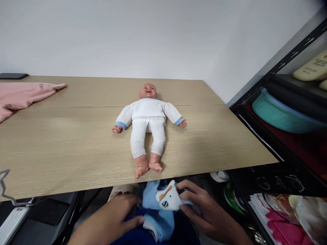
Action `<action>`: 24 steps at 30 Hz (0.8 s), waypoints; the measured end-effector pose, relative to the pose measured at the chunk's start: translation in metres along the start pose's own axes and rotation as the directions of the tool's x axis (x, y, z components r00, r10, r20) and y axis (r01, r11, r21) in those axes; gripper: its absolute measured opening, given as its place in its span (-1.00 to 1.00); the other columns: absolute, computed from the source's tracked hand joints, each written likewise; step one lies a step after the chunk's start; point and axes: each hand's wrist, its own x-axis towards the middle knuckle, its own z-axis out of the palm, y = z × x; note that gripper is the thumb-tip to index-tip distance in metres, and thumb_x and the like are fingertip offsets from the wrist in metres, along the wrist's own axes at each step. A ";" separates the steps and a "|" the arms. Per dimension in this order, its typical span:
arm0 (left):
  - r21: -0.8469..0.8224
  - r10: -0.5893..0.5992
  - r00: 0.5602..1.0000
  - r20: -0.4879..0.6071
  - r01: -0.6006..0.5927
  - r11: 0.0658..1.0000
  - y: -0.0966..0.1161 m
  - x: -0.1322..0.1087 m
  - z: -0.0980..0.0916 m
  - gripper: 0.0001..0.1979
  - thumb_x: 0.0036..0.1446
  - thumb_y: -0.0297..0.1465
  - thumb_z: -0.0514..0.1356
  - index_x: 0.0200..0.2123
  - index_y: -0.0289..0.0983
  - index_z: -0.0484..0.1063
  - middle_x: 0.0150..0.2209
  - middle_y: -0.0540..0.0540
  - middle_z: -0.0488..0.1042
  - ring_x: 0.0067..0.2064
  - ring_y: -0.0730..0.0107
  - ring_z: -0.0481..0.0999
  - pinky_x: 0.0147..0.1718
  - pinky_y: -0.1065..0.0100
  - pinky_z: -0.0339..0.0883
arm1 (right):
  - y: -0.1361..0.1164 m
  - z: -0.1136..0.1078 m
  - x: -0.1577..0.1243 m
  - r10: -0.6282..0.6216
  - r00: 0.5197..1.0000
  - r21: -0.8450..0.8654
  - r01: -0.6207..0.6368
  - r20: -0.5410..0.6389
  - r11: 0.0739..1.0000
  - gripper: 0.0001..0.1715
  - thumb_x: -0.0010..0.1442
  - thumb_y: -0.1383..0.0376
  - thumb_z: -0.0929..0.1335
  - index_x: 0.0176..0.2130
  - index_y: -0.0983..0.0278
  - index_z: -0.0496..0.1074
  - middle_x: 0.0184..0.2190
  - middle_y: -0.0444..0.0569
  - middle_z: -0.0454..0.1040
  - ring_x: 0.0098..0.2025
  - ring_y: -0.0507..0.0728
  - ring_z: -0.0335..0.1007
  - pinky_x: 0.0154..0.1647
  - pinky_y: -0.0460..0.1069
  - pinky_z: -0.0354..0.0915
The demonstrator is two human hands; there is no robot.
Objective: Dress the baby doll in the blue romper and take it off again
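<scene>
1. Blue cloth (159, 226) bearing a white animal face (171, 197) is bunched beyond the feet of the doll (148, 109), nearer the wearer, with one hand at each side of it.
2. The right hand (204, 206) pinches the animal face's edge between thumb and fingers, nearer the wearer than the doll and to the right of its feet.
3. The left hand (120, 216), nearer the wearer than the doll and to the left of its feet, has its thumb against the cloth's lower part; its fingers are bent and partly hidden, so I cannot tell whether it grips.
4. White clothes with blue cuffs cover the doll, which lies face up on the wooden table (76, 146).
5. Well to the doll's right, a teal basin (283, 114) sits on a dark shelf; its inside is out of sight.
6. Above that basin, also right of the doll, the upper compartment holds a cream bottle (310, 68) lying tilted.
7. Pink cloth (25, 97) lies well to the doll's left.
</scene>
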 end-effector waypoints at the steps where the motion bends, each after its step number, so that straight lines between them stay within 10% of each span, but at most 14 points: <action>1: -0.032 0.048 0.997 0.063 -0.046 0.998 0.014 -0.013 -0.018 -0.59 0.42 -0.06 0.32 0.20 -0.09 0.60 0.09 -0.16 0.66 0.12 -0.05 0.64 0.17 0.06 0.46 | -0.015 -0.010 0.010 -0.074 0.995 0.019 0.073 0.066 0.997 -0.82 0.59 0.23 0.31 -0.06 0.19 0.51 0.02 0.05 0.60 0.05 0.13 0.58 0.11 -0.02 0.45; 4: -0.131 0.295 0.955 0.014 -0.290 0.948 0.050 -0.030 -0.066 -0.33 0.38 -0.09 0.43 0.46 0.12 0.34 0.35 -0.09 0.52 0.34 0.02 0.52 0.34 0.11 0.40 | -0.047 -0.036 0.046 -0.304 0.939 0.081 0.294 0.160 0.952 -0.74 0.63 0.15 0.29 -0.08 0.20 0.49 -0.19 -0.02 0.63 -0.14 0.09 0.56 -0.05 -0.04 0.43; 8: -0.076 0.563 0.777 -0.281 -0.603 0.794 0.078 -0.002 -0.104 0.00 0.15 -0.20 0.62 0.53 0.11 0.22 0.46 -0.17 0.38 0.47 -0.06 0.36 0.43 0.02 0.32 | -0.082 -0.060 0.093 -0.526 0.835 0.245 0.482 0.162 0.841 -0.72 0.64 0.12 0.30 -0.04 0.23 0.48 -0.24 -0.03 0.66 -0.21 0.07 0.58 -0.07 -0.03 0.44; 11: -0.183 0.768 0.605 -0.209 -0.796 0.577 0.086 0.036 -0.116 -0.34 0.03 -0.19 0.67 0.16 -0.10 0.58 0.21 -0.20 0.57 0.21 0.00 0.59 0.25 0.08 0.48 | -0.105 -0.078 0.114 -0.588 0.791 0.260 0.540 0.167 0.800 -0.80 0.61 0.18 0.36 -0.04 0.25 0.51 -0.31 -0.08 0.61 -0.27 0.04 0.54 -0.15 -0.07 0.43; 15: -0.268 0.856 0.434 -0.281 -0.892 0.364 0.086 0.062 -0.121 -0.50 -0.08 -0.25 0.70 -0.32 -0.22 0.46 -0.10 -0.11 0.58 -0.15 0.25 0.58 -0.10 0.28 0.51 | -0.113 -0.106 0.124 -0.527 0.831 0.096 0.518 0.181 0.850 -0.88 0.52 0.25 0.47 -0.08 0.26 0.59 -0.36 -0.15 0.55 -0.37 -0.04 0.43 -0.30 -0.16 0.32; 21: -0.221 0.590 0.802 -0.091 -0.594 0.774 0.086 0.052 -0.144 -0.50 0.17 -0.21 0.56 0.08 -0.18 0.48 -0.12 -0.05 0.60 -0.15 0.25 0.59 -0.23 0.39 0.49 | -0.089 -0.127 0.130 -0.320 0.947 -0.096 0.322 0.033 0.942 -0.82 0.58 0.16 0.41 -0.09 0.17 0.56 -0.45 -0.24 0.46 -0.46 -0.02 0.31 -0.39 -0.09 0.23; 24: -0.067 0.576 0.817 -0.009 -0.576 0.815 0.085 0.057 -0.161 -0.51 0.21 -0.12 0.55 0.08 -0.23 0.59 -0.12 -0.12 0.66 -0.11 0.13 0.63 -0.16 0.33 0.51 | -0.078 -0.129 0.141 -0.275 0.956 -0.115 0.264 -0.100 0.958 -0.74 0.62 0.09 0.34 -0.09 0.16 0.52 -0.35 -0.16 0.46 -0.35 0.04 0.36 -0.29 -0.05 0.29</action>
